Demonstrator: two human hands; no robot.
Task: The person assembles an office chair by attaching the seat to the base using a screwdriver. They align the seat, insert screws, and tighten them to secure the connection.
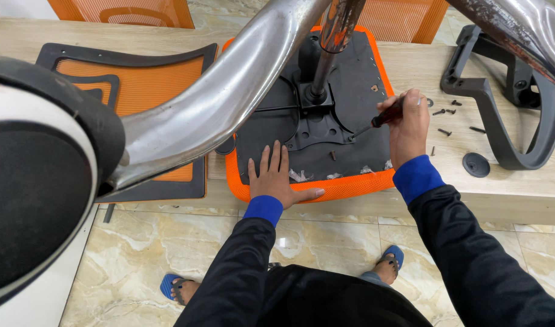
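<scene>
Looking like a small furniture repair or assembly workshop, prob. office-chair work. Chair parts are lying all over a low wooden table [519, 194]: an upturned orange seat [326, 181] w/ black underside plate and gas-lift post right under the fingers [271, 158], an orange mesh backrest [138, 79] lying flat just beyond the left-hand fingers, a black plastic armrest [501, 121] sitting past the right-hand fingers, loose black screws [445, 112] scattering between those fingers and the armrest. A chrome chair base [229, 91] w/ castor wheel is looming above the fingers. More orange mesh chairs [126, 11] are standing behind the table. Polished marble-look floor tiles [326, 242] are showing below.
</scene>
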